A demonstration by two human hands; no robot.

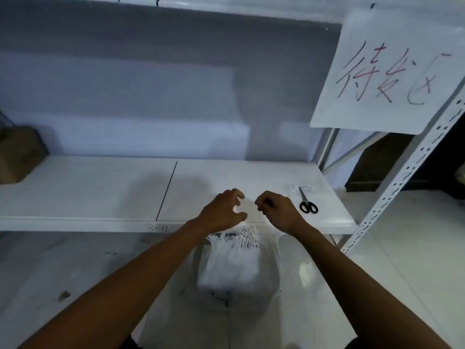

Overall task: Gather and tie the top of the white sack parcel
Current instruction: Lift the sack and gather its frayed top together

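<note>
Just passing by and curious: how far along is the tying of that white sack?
Done: white sack stands filled on the floor. In hand: left hand and right hand pull its frayed top up. Left: no knot visible; scissors lie unused on the shelf.

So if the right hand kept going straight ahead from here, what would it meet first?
Probably only the white shelf surface, then the back wall. The right hand points forward; the scissors lie off to its right, out of that line. Depth is unclear.

Dim, cool bluish indoor light; soft blurry shadows fall on the back wall [151, 96] and the white shelf [88, 192]; the whole picture is slightly soft; wide-angle bending tilts the shelf post [402, 177] at the right edge.
</note>
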